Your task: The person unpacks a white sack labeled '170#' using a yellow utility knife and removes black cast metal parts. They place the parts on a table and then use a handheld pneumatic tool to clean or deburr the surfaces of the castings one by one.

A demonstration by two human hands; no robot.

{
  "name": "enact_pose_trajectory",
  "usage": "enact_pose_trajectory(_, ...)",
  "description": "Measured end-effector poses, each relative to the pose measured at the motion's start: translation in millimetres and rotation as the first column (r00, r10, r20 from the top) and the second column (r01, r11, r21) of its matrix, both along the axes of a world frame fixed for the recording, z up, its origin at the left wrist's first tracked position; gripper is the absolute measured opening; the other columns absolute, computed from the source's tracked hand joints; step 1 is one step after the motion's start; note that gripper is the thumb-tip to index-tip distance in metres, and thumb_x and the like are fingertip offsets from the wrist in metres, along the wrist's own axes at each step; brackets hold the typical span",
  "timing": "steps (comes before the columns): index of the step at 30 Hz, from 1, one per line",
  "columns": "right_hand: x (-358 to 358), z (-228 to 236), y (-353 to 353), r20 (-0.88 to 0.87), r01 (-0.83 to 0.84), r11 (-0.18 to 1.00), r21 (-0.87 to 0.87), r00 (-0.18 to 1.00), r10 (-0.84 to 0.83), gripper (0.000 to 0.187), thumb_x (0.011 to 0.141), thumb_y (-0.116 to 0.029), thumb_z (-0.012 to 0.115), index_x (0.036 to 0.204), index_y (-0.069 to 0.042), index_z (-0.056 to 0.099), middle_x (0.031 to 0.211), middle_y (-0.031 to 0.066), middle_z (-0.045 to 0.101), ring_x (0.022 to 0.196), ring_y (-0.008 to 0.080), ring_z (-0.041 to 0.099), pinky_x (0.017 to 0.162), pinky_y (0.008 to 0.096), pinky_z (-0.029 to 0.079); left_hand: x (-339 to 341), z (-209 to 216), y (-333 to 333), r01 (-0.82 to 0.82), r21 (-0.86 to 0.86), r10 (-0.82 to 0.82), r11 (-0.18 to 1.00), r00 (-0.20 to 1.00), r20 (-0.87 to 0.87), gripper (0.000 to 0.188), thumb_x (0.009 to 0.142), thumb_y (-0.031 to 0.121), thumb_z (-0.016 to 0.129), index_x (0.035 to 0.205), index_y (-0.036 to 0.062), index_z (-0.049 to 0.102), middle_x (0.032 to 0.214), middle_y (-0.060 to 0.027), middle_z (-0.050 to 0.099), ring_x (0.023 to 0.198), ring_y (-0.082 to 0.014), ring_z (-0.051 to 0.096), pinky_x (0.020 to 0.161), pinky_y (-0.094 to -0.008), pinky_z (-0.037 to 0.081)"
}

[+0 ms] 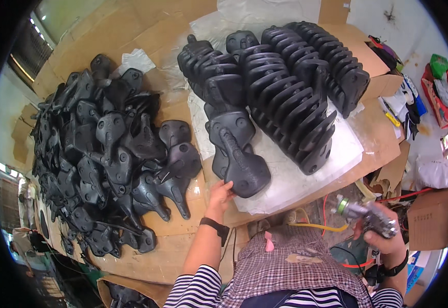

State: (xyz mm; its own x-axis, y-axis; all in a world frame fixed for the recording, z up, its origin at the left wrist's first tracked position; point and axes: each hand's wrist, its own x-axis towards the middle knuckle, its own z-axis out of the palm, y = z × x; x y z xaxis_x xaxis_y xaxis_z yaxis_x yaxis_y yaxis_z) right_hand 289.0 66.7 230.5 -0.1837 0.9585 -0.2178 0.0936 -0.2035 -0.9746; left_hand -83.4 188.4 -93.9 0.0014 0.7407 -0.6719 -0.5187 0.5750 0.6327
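Head view: a heap of black moulded pieces point(90, 154) crowds the left side, while overlapping rows of similar parts point(288, 102) on white paper point(344, 146) block the far side. An open carton point(380, 87) stands beyond them to the right; a yellow hose point(319, 226) hangs below the table edge. At the paper's near edge, one black part point(247, 174) lies over another, its broad end toward the person, its narrow end pointing away and slightly left along its long axis. Fingertips of the left hand point(221, 196) touch its broad edge; whether they pinch it, I cannot tell. The right hand point(389, 237) grips a metal spray gun point(364, 213), nozzle leftward
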Motion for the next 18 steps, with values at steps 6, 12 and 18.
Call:
enact_pose_trajectory(6,2.0,-3.6,0.9,0.182,-0.189,0.975,-0.116,0.961,0.208,0.060,0.076,-0.014,0.076,0.128,0.000,0.049,0.092,0.0070,0.065,0.083,0.0143,0.062,0.078,0.0297,0.050,-23.0,62.7,25.0,-0.244,0.349,0.240,0.905,0.969,0.056,0.010,0.088,0.003,0.061,0.094,0.0100,0.057,0.091,-0.0041,0.064,0.080,-0.0163,0.062,0.071,-0.0320,0.051)
enact_pose_trajectory(12,-8.2,-14.3,11.4,0.086,-0.129,0.988,-0.081,0.987,0.136,0.062,0.078,-0.013,0.075,0.131,0.000,0.047,0.097,0.0078,0.063,0.084,0.0152,0.061,0.075,0.0308,0.051,-137.8,114.6,64.2,-0.609,0.586,0.571,0.535,0.772,0.280,0.020,0.092,0.011,0.059,0.108,0.0002,0.056,0.106,-0.0121,0.063,0.093,-0.0243,0.062,0.087,-0.0383,0.051)
enact_pose_trajectory(18,-24.3,-0.3,23.3,-0.093,0.141,0.988,0.055,0.986,-0.136,0.063,0.077,-0.016,0.077,0.130,0.001,0.048,0.100,0.0101,0.062,0.079,0.0150,0.061,0.069,0.0303,0.052,-188.2,68.8,65.1,-0.581,0.462,0.537,0.670,0.809,0.239,0.022,0.089,0.016,0.063,0.105,0.0022,0.060,0.102,-0.0105,0.065,0.094,-0.0250,0.060,0.083,-0.0387,0.050)
